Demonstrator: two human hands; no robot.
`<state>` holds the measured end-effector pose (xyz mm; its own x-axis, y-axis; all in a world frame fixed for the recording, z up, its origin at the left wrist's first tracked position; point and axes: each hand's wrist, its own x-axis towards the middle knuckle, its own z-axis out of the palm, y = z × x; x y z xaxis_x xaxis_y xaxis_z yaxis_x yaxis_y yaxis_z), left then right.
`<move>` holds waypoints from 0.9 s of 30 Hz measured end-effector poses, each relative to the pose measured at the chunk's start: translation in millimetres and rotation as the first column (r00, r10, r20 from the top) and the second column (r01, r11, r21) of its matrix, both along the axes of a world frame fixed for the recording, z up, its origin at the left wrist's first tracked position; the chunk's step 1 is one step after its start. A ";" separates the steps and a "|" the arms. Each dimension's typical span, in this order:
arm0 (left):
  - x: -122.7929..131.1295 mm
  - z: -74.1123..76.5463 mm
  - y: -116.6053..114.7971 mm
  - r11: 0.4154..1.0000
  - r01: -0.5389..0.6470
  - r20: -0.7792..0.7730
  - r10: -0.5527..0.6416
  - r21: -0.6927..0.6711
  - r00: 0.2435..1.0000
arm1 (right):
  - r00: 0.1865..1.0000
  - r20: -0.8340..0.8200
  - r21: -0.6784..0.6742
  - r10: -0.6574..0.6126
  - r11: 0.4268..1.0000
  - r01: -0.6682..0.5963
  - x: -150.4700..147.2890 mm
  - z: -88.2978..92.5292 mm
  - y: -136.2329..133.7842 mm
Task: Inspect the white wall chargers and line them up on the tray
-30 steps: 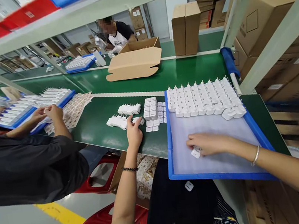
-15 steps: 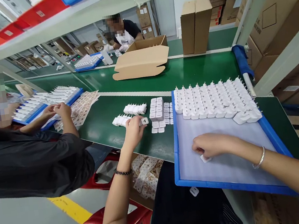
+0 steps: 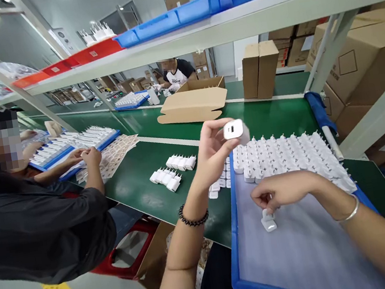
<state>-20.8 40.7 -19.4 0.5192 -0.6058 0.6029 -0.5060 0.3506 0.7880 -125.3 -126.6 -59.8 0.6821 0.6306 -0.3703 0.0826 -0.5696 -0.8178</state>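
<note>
Raised above the bench, my left hand (image 3: 215, 153) grips a white charger (image 3: 236, 130) between thumb and fingers, its face with a dark port toward me. My right hand (image 3: 282, 192) is over the blue-rimmed tray (image 3: 234, 249), fingertips pinching a small white piece at a white cap (image 3: 269, 222) on the tray's pale base. Rows of white chargers with pins up (image 3: 288, 154) fill the tray's far part. Left of my left hand, two short rows of chargers (image 3: 180, 162) lie on the green bench (image 3: 141, 190). White caps (image 3: 214, 188) are partly hidden behind my left wrist.
A co-worker in black (image 3: 45, 224) sits at the left, hands near another filled tray. An open cardboard box (image 3: 193, 103) lies across the bench, with a person behind it. A shelf beam (image 3: 178, 50) crosses above. A metal post stands at the right.
My left hand has lifted the charger up and to the right, away from the bench. My right hand has risen slightly, showing the cap below it. The camera view has tilted up.
</note>
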 end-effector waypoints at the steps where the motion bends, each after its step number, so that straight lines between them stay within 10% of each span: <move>1: -1.8 6.5 -11.9 0.999 0.023 0.022 -0.023 -0.022 0.999 | 1.000 -0.003 0.077 0.002 0.997 -0.001 -1.1 9.7 -7.8; 5: -10.8 20.9 -41.4 0.996 0.067 0.074 -0.063 -0.059 0.995 | 0.986 0.096 0.450 -0.137 0.890 0.080 -23.4 35.8 -36.5; 8: -17.9 22.2 -49.1 0.992 0.122 0.018 -0.122 -0.029 0.992 | 0.909 0.141 0.892 -0.393 0.449 0.055 -45.2 38.1 -44.7; 10: -21.8 21.0 -52.3 0.979 0.205 -0.041 -0.205 -0.002 0.978 | 0.838 0.153 0.957 -0.523 0.290 0.006 -53.4 37.3 -44.3; 27: -4.4 17.0 -63.1 0.895 0.446 -0.109 -0.444 -0.004 0.889 | 0.344 -0.201 0.932 -0.917 -0.071 0.356 -34.0 46.5 -32.0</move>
